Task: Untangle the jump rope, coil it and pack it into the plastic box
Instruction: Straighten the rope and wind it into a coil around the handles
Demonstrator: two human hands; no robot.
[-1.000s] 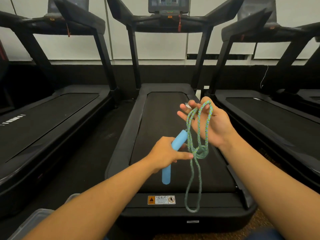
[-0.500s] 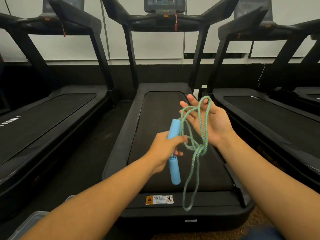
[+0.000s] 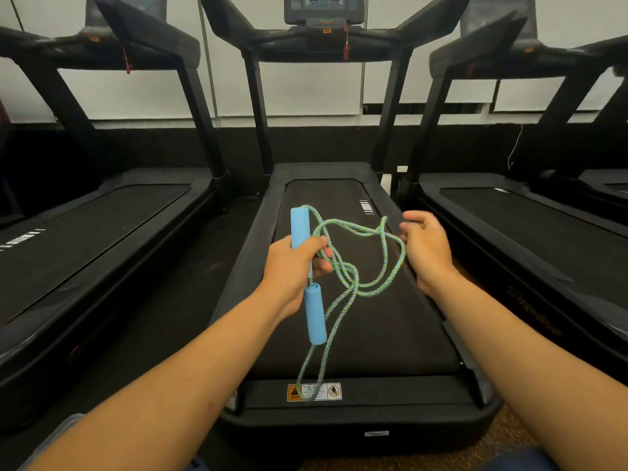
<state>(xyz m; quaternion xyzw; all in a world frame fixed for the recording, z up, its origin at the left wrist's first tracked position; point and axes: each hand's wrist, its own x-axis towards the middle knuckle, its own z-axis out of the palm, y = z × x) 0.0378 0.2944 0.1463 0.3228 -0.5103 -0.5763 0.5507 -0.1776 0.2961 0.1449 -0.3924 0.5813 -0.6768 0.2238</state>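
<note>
My left hand grips one light-blue foam handle of the jump rope, held upright over the middle treadmill. The second blue handle hangs just below that hand. The green-blue braided rope spreads in loose tangled loops to the right, and one long loop hangs down to the treadmill's rear edge. My right hand is to the right of the loops with its fingers apart. The outermost loop lies against its inner side, and I see no fingers closed on the rope. A corner of the clear plastic box shows at the bottom left.
I face the rear end of a black treadmill with a warning sticker. More treadmills stand to the left and right. Dark floor lies between them.
My right hand has pulled away to the right and the rope loops have slid off its fingers. My left hand has turned the gripped handle upright and lifted it a little.
</note>
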